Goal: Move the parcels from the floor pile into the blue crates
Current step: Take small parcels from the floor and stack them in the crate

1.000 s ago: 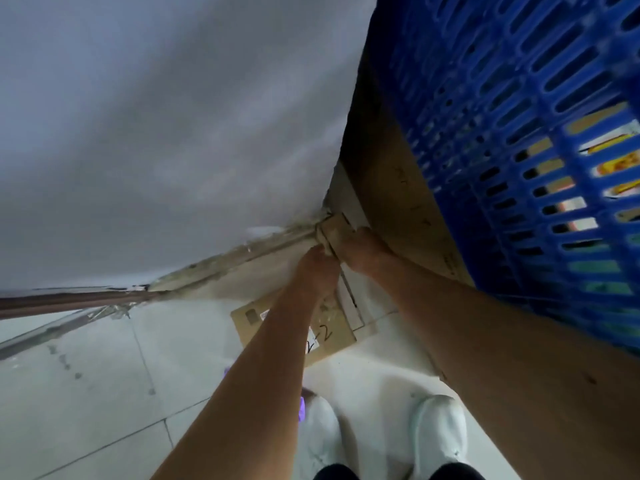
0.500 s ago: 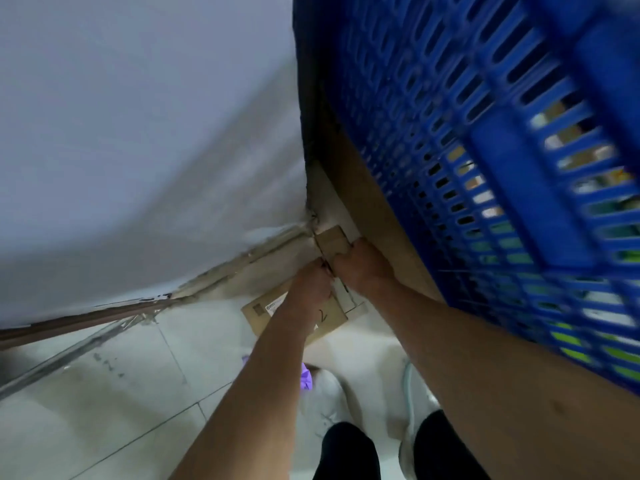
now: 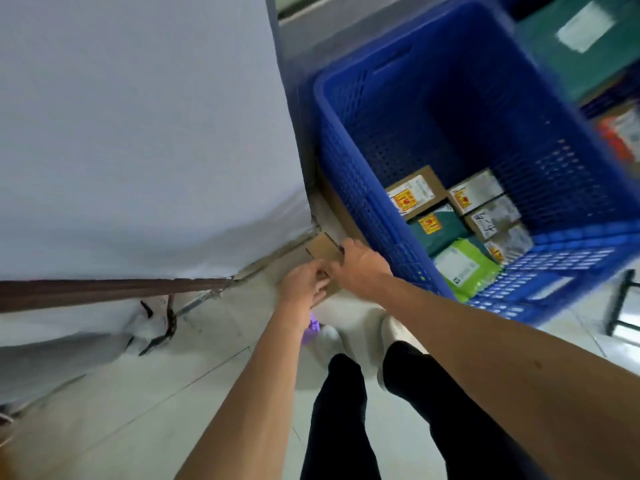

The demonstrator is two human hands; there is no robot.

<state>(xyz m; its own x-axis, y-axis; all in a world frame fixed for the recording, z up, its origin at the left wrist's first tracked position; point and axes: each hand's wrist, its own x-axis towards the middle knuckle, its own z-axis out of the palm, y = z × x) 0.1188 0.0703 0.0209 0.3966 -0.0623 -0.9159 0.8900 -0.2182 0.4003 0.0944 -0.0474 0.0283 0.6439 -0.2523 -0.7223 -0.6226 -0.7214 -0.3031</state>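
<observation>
Both hands meet on a small cardboard parcel (image 3: 323, 249) held low in the narrow gap between the white wall (image 3: 138, 133) and the blue crate (image 3: 349, 188). The left hand (image 3: 304, 284) grips its near end from below, fingers curled around it, and the right hand (image 3: 360, 266) clasps its right side, thumb on top. The parcel sits just beside the crate's perforated left wall, near the crate's near-left corner, and below the rim. A brown cardboard sheet (image 3: 341, 211) stands between the crate's left wall and the wall base, taking up part of the gap. Inside the crate, parcels lie packed along the near wall: a brown box with a yellow-red sticker (image 3: 414, 192), a dark green mailer (image 3: 438, 228), a light green mailer (image 3: 462, 263) and several grey-labelled boxes (image 3: 491, 211); the far half of the crate floor is bare. Along the wall base runs a brown strip (image 3: 114, 292) with a torn end. The tiled floor (image 3: 138, 403) is open to the near left. The person's dark trouser legs (image 3: 346, 417) and white shoes stand just behind the hands. A black metal stand (image 3: 620, 304) shows at the right edge.
</observation>
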